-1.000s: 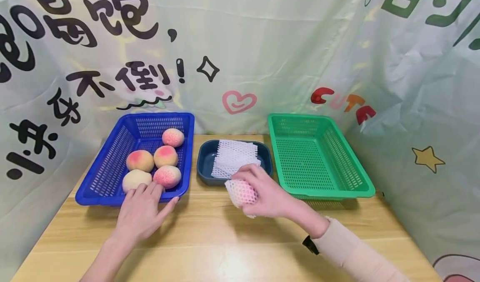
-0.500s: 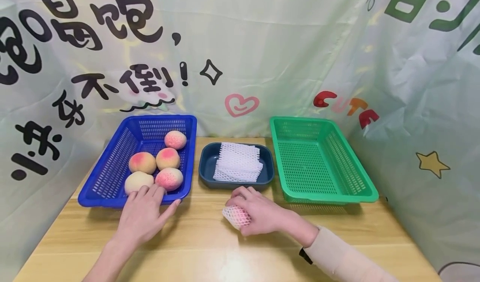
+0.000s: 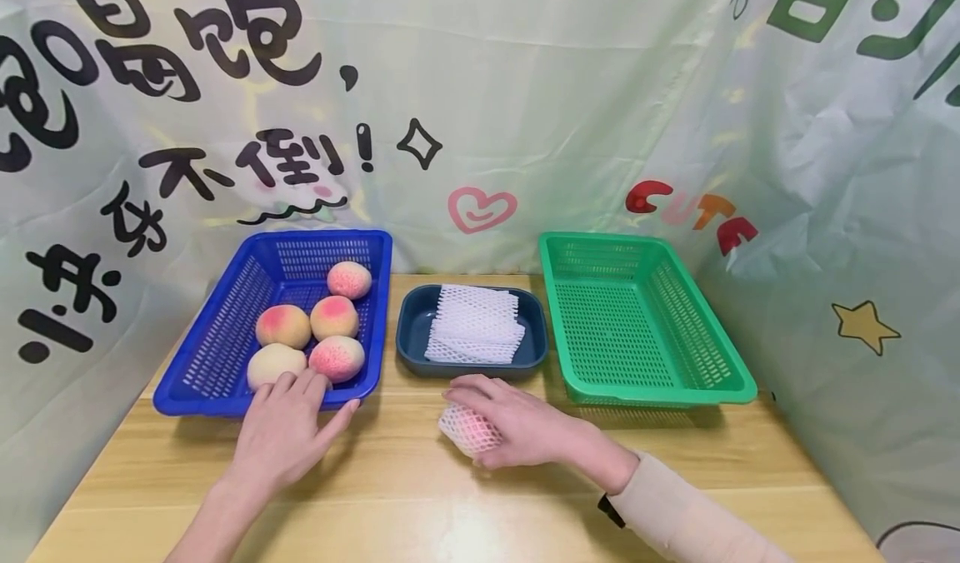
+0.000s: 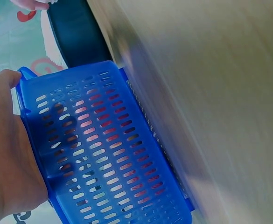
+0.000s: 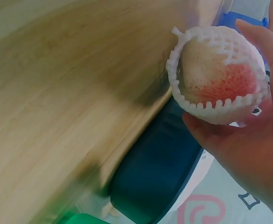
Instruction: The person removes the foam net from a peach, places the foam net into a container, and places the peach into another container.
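My right hand (image 3: 517,425) grips a pink-and-cream peach (image 5: 220,77) in a white foam net sleeve (image 5: 215,112), low over the table's middle. The right wrist view shows the sleeve's open end with the fruit bare inside it. At the left, my left hand (image 3: 285,430) hooks its fingers over the front rim of a blue basket (image 3: 202,402), thumb along the outside. Its fingertips are partly hidden beside a pale peach (image 3: 272,366) and a speckled pink peach (image 3: 337,359). In the left wrist view, that hand lies on the slotted basket wall (image 4: 103,154).
Flat white foam net sleeves (image 3: 476,326) lie in a dark teal tray (image 3: 408,338) between the baskets. A green basket (image 3: 723,371) stands at the right with nothing inside. More peaches (image 3: 333,317) sit in the blue basket. A printed curtain (image 3: 487,88) hangs behind the wooden table (image 3: 375,513).
My right hand has come away from the tray, down toward me and slightly left, carrying the sleeved peach. The left hand has stayed at the blue basket's rim.
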Demonstrator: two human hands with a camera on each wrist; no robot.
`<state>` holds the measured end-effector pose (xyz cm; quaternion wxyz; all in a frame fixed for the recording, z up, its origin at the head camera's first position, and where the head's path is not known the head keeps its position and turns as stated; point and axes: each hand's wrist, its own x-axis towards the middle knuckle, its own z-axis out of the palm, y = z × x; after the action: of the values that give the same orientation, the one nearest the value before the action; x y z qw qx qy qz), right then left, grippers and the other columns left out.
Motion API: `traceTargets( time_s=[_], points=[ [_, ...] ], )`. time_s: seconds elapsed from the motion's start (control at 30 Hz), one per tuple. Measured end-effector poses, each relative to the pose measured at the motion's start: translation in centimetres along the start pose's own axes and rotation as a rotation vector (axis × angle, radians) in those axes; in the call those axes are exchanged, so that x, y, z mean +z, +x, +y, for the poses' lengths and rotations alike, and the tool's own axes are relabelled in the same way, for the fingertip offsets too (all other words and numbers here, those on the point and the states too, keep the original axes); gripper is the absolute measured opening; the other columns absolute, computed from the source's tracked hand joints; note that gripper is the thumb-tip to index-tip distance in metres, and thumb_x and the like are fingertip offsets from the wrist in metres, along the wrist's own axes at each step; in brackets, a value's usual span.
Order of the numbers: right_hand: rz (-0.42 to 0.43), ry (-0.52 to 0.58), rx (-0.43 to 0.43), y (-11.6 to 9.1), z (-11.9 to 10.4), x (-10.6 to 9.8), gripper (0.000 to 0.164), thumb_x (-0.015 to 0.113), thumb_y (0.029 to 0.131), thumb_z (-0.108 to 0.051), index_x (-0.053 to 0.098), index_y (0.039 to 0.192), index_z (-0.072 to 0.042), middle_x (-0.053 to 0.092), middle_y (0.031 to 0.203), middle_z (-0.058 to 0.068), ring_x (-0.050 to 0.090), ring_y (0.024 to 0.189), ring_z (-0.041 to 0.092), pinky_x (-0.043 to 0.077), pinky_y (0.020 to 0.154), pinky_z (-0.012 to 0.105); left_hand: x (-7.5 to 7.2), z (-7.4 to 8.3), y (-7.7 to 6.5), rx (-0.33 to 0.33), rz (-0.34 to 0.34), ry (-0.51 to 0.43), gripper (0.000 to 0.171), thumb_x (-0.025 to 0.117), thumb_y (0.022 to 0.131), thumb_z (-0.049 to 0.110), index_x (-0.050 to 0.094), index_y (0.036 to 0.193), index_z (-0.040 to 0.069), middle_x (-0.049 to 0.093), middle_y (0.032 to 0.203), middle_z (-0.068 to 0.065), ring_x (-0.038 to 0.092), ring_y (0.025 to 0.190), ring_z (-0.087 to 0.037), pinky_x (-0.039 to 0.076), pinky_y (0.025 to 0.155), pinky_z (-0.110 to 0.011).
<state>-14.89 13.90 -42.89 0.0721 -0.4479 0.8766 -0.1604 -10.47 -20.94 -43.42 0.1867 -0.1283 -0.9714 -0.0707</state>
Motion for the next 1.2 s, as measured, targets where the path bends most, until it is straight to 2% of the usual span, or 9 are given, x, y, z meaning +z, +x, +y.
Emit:
traceTargets(
  time_s=[0.2,0.4,0.6,0.73,0.97,1.2],
  points=[
    [0.023,0.023,-0.009,-0.2,0.1,-0.2,0.094,0.083,0.085,-0.042,0.035,0.162,-0.018,0.028,0.169,0.004,0.034,0.152,0.026,0.035,0.119,0.052,0.0,0.0,0.0,0.003,0.020,-0.010,0.048,0.061,0.098,0.057,0.061,0.094,0.009,0.057,0.096,-0.007,0.054,0.089,-0.033,0.041,0.075,-0.048],
    [0.078,-0.001,-0.041,-0.6,0.0,-0.4,0.085,0.081,0.088,-0.040,0.042,0.159,-0.015,0.034,0.166,0.006,0.035,0.151,0.026,0.034,0.120,0.050,0.1,0.0,0.0,-0.006,0.012,-0.024,0.048,0.061,0.098,0.056,0.061,0.094,0.008,0.058,0.095,-0.007,0.055,0.089,-0.033,0.041,0.076,-0.049],
    [0.097,0.010,-0.017,-1.1,0.0,-0.7,0.079,0.079,0.090,-0.038,0.044,0.157,-0.016,0.034,0.166,0.006,0.036,0.151,0.028,0.034,0.119,0.053,0.2,0.0,-0.1,-0.007,0.005,-0.023,0.049,0.061,0.098,0.057,0.061,0.095,0.008,0.058,0.096,-0.008,0.055,0.089,-0.034,0.041,0.076,-0.050],
    [0.140,0.024,-0.011,-1.5,-0.1,-1.1,0.077,0.080,0.090,-0.035,0.046,0.156,-0.016,0.035,0.166,0.005,0.036,0.150,0.028,0.037,0.118,0.054,0.1,0.0,-0.1,-0.005,0.006,-0.024,0.049,0.061,0.098,0.057,0.061,0.095,0.008,0.058,0.096,-0.008,0.055,0.089,-0.034,0.041,0.076,-0.050],
    [0.337,0.030,-0.042,-2.9,-0.4,-2.1,0.068,0.078,0.091,-0.029,0.051,0.152,-0.015,0.044,0.160,0.005,0.043,0.146,0.026,0.042,0.114,0.051,0.2,0.0,-0.1,-0.006,0.012,-0.020,0.049,0.062,0.097,0.057,0.062,0.095,0.008,0.058,0.096,-0.008,0.054,0.088,-0.034,0.041,0.076,-0.049],
    [0.575,0.047,0.020,-5.6,0.2,-2.4,0.061,0.078,0.092,-0.025,0.056,0.146,-0.010,0.052,0.153,0.007,0.048,0.141,0.027,0.041,0.114,0.053,0.3,-0.1,-0.1,-0.013,0.003,-0.022,0.049,0.061,0.098,0.057,0.062,0.097,0.008,0.059,0.097,-0.008,0.055,0.089,-0.034,0.041,0.076,-0.050]
  ],
)
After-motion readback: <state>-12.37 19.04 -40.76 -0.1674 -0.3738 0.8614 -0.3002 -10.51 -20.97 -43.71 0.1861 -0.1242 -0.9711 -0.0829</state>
